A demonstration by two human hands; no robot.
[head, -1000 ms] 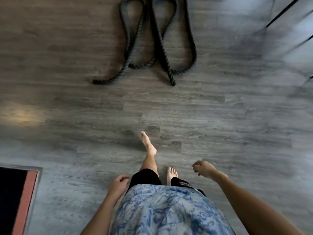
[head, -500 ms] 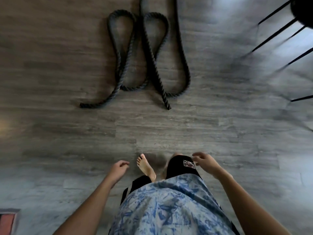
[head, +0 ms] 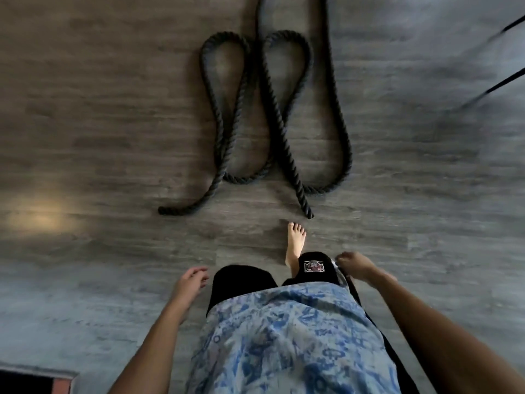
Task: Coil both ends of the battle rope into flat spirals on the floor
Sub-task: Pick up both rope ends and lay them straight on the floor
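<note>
Two battle rope [head: 347,157] ends are lying uncoiled just ahead of the bare foot [head: 295,243], strands crossing. The left grip [head: 190,282] and right grip [head: 355,264] are hanging empty, loosely curled. Pulling either end is likely risking tangles at those crossings.

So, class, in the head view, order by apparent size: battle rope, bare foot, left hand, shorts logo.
Battle rope
then left hand and bare foot, too alike to rank, hand nearer camera
shorts logo smallest

One wide-angle view from your head, facing forward and steeply down at the floor [head: 99,123]. Standing height; shirt [head: 284,336] fills the bottom, battle rope [head: 274,120] up top.
</note>
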